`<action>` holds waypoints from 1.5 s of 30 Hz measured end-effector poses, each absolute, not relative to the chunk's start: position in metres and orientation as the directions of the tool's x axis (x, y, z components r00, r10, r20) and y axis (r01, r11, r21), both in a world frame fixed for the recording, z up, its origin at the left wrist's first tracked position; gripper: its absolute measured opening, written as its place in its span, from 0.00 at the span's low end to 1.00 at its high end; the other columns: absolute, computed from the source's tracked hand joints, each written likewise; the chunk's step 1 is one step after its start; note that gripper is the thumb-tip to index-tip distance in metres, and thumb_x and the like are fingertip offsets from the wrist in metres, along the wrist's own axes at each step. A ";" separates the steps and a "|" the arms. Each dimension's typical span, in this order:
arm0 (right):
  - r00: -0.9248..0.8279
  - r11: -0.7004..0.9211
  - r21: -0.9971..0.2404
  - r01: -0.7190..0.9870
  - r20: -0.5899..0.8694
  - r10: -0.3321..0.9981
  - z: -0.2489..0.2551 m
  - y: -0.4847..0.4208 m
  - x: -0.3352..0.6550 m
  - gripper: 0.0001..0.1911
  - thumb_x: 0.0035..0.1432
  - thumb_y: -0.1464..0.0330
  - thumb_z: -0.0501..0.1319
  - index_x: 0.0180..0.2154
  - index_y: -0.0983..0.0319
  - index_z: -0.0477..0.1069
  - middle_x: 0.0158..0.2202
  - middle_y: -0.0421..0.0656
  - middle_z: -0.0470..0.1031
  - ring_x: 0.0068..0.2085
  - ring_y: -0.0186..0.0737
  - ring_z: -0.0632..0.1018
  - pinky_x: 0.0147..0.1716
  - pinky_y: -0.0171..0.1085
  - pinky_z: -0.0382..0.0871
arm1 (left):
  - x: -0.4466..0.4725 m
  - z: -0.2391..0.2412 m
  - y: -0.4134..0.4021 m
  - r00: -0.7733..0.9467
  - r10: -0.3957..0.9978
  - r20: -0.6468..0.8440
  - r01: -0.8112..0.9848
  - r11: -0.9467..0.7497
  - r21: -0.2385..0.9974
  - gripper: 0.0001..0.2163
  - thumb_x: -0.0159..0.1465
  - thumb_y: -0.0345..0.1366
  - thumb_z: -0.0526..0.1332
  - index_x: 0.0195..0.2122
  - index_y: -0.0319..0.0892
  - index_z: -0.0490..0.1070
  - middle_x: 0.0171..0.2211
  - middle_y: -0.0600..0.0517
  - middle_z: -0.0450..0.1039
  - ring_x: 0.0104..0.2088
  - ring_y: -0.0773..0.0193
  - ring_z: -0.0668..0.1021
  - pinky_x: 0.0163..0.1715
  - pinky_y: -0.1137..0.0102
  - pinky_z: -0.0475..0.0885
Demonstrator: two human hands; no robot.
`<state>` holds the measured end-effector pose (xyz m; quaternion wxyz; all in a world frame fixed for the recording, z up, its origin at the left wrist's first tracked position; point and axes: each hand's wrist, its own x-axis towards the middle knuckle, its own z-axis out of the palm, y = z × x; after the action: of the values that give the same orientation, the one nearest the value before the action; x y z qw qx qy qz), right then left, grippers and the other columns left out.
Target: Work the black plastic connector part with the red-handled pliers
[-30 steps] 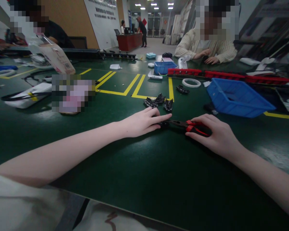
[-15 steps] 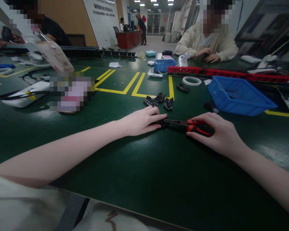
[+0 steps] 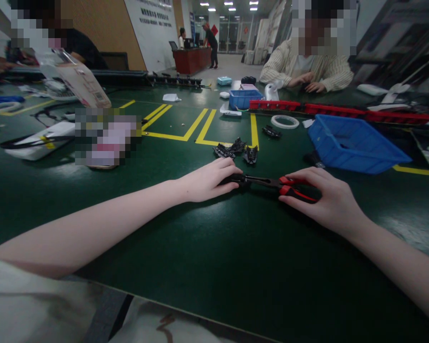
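Note:
My right hand [image 3: 321, 200] is wrapped round the red and black handles of a pair of long-nose pliers [image 3: 270, 182], whose jaws point left. Between the fingers and thumb of my left hand [image 3: 212, 180] is a small black plastic part [image 3: 236, 178], partly hidden by the fingers. The tips of the pliers meet this part at its right end; whether they bite on it I cannot make out. Just beyond my left hand lie several similar black parts [image 3: 250, 155] on the green table [image 3: 214, 257]. One more black piece [image 3: 272, 131] lies farther back.
A blue bin [image 3: 357, 145] stands at the right, with a white tape ring [image 3: 285, 122] and a long red rail [image 3: 336, 109] behind it. A phone [image 3: 110, 143] and a white pouch [image 3: 39, 140] lie left. A person in a striped shirt [image 3: 282, 66] sits across the table.
The fingers of my left hand have drawn in slightly, baring more of the black part. My right hand and the pliers have shifted a little to the right.

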<state>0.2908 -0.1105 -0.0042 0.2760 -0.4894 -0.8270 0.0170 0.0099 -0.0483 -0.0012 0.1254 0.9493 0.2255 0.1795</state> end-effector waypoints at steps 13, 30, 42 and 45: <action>-0.403 0.530 -0.284 0.799 0.402 0.822 -0.006 -0.108 0.290 0.18 0.54 0.55 0.61 0.43 0.58 0.69 0.41 0.47 0.73 0.41 0.49 0.74 0.40 0.50 0.71 | 0.010 -0.001 -0.048 0.832 0.463 0.305 0.369 -0.874 0.317 0.13 0.67 0.36 0.54 0.49 0.34 0.65 0.43 0.43 0.67 0.44 0.57 0.70 0.46 0.63 0.68; -0.366 0.475 -0.230 0.849 0.392 0.844 -0.013 -0.102 0.298 0.20 0.51 0.51 0.61 0.41 0.57 0.70 0.39 0.46 0.74 0.37 0.45 0.76 0.34 0.42 0.70 | 0.007 -0.006 -0.045 0.857 0.400 0.325 0.338 -0.912 0.233 0.20 0.68 0.34 0.51 0.61 0.38 0.59 0.43 0.44 0.63 0.42 0.59 0.69 0.46 0.66 0.67; -0.407 0.513 -0.162 0.843 0.429 0.806 -0.012 -0.105 0.296 0.19 0.52 0.53 0.61 0.42 0.55 0.67 0.40 0.46 0.72 0.39 0.47 0.75 0.36 0.43 0.69 | 0.006 -0.006 -0.044 0.857 0.396 0.330 0.326 -0.912 0.247 0.17 0.68 0.35 0.52 0.57 0.39 0.62 0.44 0.44 0.65 0.43 0.59 0.69 0.47 0.65 0.67; -0.449 0.556 -0.115 0.823 0.468 0.761 -0.012 -0.106 0.296 0.18 0.53 0.55 0.61 0.43 0.58 0.66 0.40 0.48 0.71 0.40 0.48 0.74 0.37 0.45 0.69 | 0.007 -0.004 -0.047 0.852 0.400 0.337 0.309 -0.905 0.293 0.17 0.68 0.34 0.53 0.57 0.39 0.63 0.45 0.44 0.65 0.44 0.59 0.70 0.47 0.65 0.67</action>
<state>0.2960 -0.1057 -0.0117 0.2405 -0.4665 -0.8488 -0.0645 0.0067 -0.0469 -0.0036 0.1146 0.9555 0.1855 0.1988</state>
